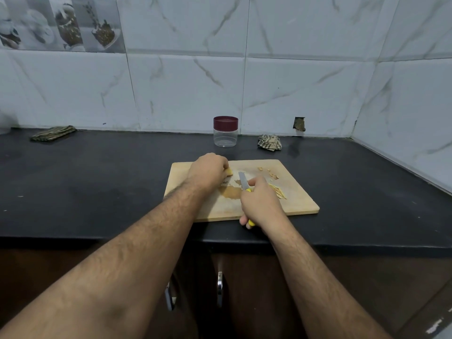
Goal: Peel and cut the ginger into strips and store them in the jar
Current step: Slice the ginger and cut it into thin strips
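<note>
Wooden cutting board [296, 204] sits on the black counter [97, 172]. On it, the left hand [208, 172] curls over a piece of ginger [229, 171], pinning it down; only a pale yellow end shows past the fingers. Just right of it, the right hand [259, 204] grips the yellow-handled knife [243, 183], blade pointing away over the board. Cut strips [277, 191] lie right of that hand, with what look like peel scraps [269, 172] farther back. Behind the board, the clear jar [225, 135] stands with its maroon lid on
</note>
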A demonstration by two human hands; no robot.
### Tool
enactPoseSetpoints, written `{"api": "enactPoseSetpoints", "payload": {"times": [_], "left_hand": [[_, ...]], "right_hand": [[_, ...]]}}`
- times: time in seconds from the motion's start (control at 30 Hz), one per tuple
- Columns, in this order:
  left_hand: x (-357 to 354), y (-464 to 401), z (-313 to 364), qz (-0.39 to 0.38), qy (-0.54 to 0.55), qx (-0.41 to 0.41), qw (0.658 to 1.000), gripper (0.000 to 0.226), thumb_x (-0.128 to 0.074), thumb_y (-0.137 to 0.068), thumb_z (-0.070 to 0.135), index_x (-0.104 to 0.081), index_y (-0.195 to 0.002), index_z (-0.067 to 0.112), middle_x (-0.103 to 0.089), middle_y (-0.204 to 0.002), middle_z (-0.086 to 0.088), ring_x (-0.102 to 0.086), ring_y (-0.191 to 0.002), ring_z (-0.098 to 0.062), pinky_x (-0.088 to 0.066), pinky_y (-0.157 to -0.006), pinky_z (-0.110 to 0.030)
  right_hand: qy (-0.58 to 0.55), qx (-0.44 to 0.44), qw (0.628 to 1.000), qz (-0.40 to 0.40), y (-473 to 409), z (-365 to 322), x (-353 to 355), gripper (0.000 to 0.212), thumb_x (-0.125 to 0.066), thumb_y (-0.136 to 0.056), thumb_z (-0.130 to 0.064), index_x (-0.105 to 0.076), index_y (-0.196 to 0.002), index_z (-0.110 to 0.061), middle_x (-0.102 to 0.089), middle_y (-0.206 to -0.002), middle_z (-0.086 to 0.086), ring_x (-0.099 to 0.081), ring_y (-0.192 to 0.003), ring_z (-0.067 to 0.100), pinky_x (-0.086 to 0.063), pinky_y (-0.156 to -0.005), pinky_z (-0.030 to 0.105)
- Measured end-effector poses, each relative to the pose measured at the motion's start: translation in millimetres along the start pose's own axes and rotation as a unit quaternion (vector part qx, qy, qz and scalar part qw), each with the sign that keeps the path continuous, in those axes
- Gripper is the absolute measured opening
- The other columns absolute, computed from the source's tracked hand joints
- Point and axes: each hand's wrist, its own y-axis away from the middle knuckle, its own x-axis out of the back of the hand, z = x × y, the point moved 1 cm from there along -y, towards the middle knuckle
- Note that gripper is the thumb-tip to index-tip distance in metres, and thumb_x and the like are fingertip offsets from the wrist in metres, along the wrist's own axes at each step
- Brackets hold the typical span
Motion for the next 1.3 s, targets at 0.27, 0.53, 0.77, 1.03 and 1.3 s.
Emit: {"api": "enactPoseSetpoints", "payload": {"times": [0.27, 0.53, 0.77, 1.03, 1.3], "left_hand": [[0.4, -2.5, 7.3, 0.021, -0.038, 0.020, 0.999, 0.017, -0.059, -0.091, 0.022, -0.068, -0.105, 0.026, -0.069, -0.103, -0.001, -0.062, -0.097, -0.025, -0.041, -0.070, -0.030], [-2.4, -0.9, 7.8, 0.045, -0.046, 0.020, 0.998, 0.023, -0.056, -0.091, 0.016, -0.070, -0.105, 0.027, -0.068, -0.103, 0.001, -0.062, -0.096, -0.023, -0.043, -0.070, -0.030], [-2.1, 0.7, 8.3, 0.046, -0.062, 0.019, 0.997, 0.019, -0.055, -0.093, 0.021, -0.069, -0.105, 0.027, -0.069, -0.097, 0.001, -0.063, -0.091, -0.023, -0.048, -0.072, -0.031], [-1.2, 4.5, 7.8, 0.039, -0.017, 0.030, 0.999, 0.015, -0.058, -0.090, 0.017, -0.068, -0.095, 0.027, -0.066, -0.096, 0.004, -0.061, -0.090, -0.020, -0.050, -0.072, -0.031], [8.2, 13.6, -4.5, 0.018, 0.154, 0.111, 0.982, 0.006, -0.067, -0.079, 0.019, -0.068, -0.075, 0.024, -0.069, -0.080, 0.010, -0.064, -0.083, -0.013, -0.054, -0.070, -0.031]], "right_hand": [[-0.047, 0.002, 0.999, 0.008, -4.2, 5.7, -1.7, 0.027, -0.038, -0.088, -0.009, -0.038, -0.112, -0.021, -0.065, -0.072, 0.008, -0.064, -0.049, 0.023, -0.056, -0.051, 0.036], [-0.073, -0.002, 0.997, 0.007, -3.7, 10.2, -1.3, 0.033, -0.038, -0.092, -0.011, -0.039, -0.123, -0.022, -0.063, -0.064, 0.005, -0.062, -0.052, 0.024, -0.055, -0.053, 0.035], [-0.083, -0.004, 0.997, 0.008, -5.1, 11.8, -1.4, 0.039, -0.039, -0.093, -0.012, -0.038, -0.131, -0.021, -0.063, -0.066, 0.005, -0.062, -0.051, 0.022, -0.055, -0.052, 0.035], [-0.087, -0.002, 0.996, 0.011, -4.9, 11.6, -2.1, 0.038, -0.039, -0.094, -0.012, -0.037, -0.131, -0.020, -0.063, -0.077, 0.005, -0.061, -0.046, 0.016, -0.048, -0.047, 0.029], [-0.078, 0.005, 0.997, 0.019, -4.7, 11.5, -2.1, 0.044, -0.039, -0.092, -0.012, -0.037, -0.135, -0.018, -0.064, -0.073, 0.006, -0.063, -0.051, 0.021, -0.054, -0.052, 0.034]]}}
